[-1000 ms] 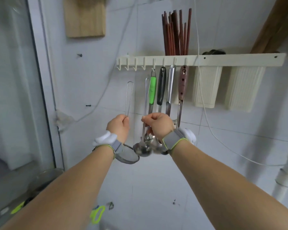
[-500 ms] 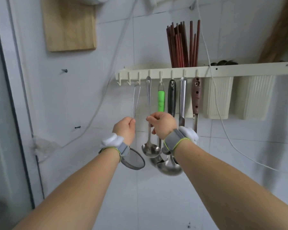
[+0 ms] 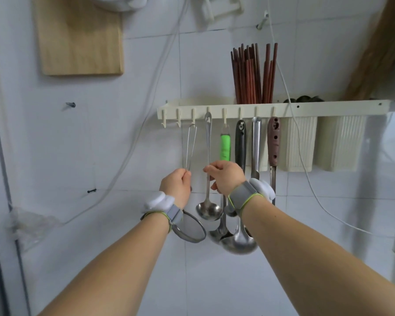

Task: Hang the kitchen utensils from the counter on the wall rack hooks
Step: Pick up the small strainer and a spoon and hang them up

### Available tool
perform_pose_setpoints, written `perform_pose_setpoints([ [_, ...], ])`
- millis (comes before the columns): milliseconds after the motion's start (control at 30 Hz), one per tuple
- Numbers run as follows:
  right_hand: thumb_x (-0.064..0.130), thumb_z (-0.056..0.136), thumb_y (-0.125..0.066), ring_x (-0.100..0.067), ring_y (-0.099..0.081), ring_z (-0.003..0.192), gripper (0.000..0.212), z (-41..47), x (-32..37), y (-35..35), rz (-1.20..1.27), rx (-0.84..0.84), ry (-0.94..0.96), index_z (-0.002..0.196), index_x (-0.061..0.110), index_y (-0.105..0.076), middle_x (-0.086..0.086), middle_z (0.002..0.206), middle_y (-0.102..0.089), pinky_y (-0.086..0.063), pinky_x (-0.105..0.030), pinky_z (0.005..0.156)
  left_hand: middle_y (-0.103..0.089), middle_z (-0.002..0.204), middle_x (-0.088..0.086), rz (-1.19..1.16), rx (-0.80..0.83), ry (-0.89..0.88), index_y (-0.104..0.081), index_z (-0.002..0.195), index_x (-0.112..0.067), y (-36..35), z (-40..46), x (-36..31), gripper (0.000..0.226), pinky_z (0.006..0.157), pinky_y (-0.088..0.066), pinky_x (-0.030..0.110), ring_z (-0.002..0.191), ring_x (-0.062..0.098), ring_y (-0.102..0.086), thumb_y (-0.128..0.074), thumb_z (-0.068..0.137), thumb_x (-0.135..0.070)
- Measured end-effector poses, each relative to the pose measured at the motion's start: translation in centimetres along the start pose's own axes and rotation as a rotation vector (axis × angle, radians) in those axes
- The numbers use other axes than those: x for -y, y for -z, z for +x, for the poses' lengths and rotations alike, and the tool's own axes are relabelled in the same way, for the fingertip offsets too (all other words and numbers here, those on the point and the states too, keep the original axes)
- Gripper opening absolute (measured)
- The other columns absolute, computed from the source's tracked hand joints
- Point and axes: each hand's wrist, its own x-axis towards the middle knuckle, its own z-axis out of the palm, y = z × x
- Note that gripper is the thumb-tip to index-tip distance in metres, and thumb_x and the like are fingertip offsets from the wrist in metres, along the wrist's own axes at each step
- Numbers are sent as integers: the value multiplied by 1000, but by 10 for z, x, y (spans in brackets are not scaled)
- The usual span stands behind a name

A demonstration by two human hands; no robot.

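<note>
A cream wall rack [image 3: 328, 109] carries a row of hooks along its left half. My left hand [image 3: 177, 184] grips the wire loop handle of a mesh strainer [image 3: 189, 226]; the loop's top sits just under the third hook from the left. My right hand [image 3: 225, 177] pinches the handle of a small steel ladle [image 3: 207, 167], whose eyelet is on the fourth hook. To the right hang a green-handled utensil [image 3: 225, 147], a black-handled one [image 3: 240, 142], a steel ladle [image 3: 255, 142] and a brown-handled one [image 3: 273, 140].
Two ribbed cream holders [image 3: 297, 147] hang under the rack's right half, and red chopsticks [image 3: 253, 74] stand above it. A wooden board [image 3: 80, 35] hangs at upper left. White cables [image 3: 306, 160] run across the tiled wall. Two hooks at the rack's left end are bare.
Both hands rose toward the rack. The small ladle's eyelet went onto its hook, and the strainer's wire loop came up to just under the third hook.
</note>
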Motion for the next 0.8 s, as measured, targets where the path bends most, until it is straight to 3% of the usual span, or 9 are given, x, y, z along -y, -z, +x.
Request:
perform_pose_setpoints([
  [133,20,93,-48,-12,-49,47,28,4,1,-3,-71,38,-41,110,5,-64,-2,73,-56,-34,-12,30,-67,77,15,-1,9,-4,-60,86,-4,2,3,4,30,67,-43,29,64,27,-53,-39,92,-24],
  [333,20,95,-44,-15,-51,50,30,8,-3,-9,-125,93,-118,112,4,-63,1,65,-51,-38,-22,48,-69,81,18,2,23,-3,-53,74,-10,0,7,4,28,62,-37,25,60,24,-50,-38,93,-25],
  [533,21,92,-43,-16,-54,49,29,12,-16,-10,-151,32,-111,96,6,-68,-5,66,-59,-40,-24,52,-69,84,20,-14,9,-6,-61,92,-2,-5,11,0,31,64,-37,24,62,23,-50,-37,93,-23],
  [667,24,90,-45,-15,-57,47,31,14,-24,-10,-147,22,-111,88,5,-70,-7,77,-65,-43,-24,52,-69,84,20,-18,2,6,-61,91,-1,-8,16,-1,32,64,-39,26,62,24,-50,-37,93,-23],
  [800,28,89,-45,-15,-59,46,37,15,-30,-12,-155,-5,-116,90,0,-70,-7,75,-68,-51,-31,62,-70,83,21,-12,12,28,-60,88,-1,-12,20,1,32,65,-42,28,63,27,-51,-38,93,-23],
])
